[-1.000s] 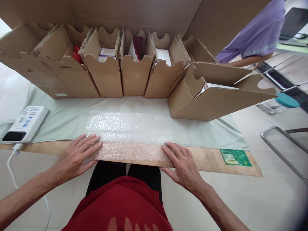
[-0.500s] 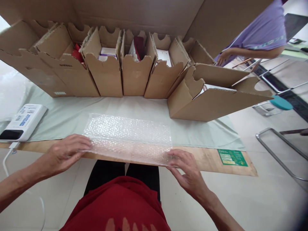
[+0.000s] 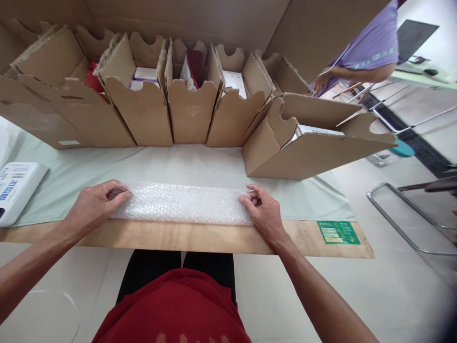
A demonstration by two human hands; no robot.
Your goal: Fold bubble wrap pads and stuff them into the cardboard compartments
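A strip of clear bubble wrap point(image 3: 185, 204), folded over lengthwise, lies across the pale green cloth point(image 3: 150, 164) near the table's front edge. At its left end my left hand point(image 3: 98, 200) is closed, thumb and fingers pinching the upper corner. My right hand point(image 3: 262, 207) grips the opposite end between thumb and curled fingers. The fold runs roughly straight between both hands, with bubbles showing over its whole face.
Several cardboard file boxes point(image 3: 193, 114) stand in a row behind, with items inside. One angled box point(image 3: 317, 152) is at the right. A white device point(image 3: 21, 186) lies left, a green card point(image 3: 338, 232) right. A person in purple point(image 3: 374, 43) is beyond, near a metal frame point(image 3: 396, 224).
Both hands have moved away from my body, carrying the near edge of the bubble wrap up and over. The sheet is now a narrower folded strip. My view has shifted slightly right.
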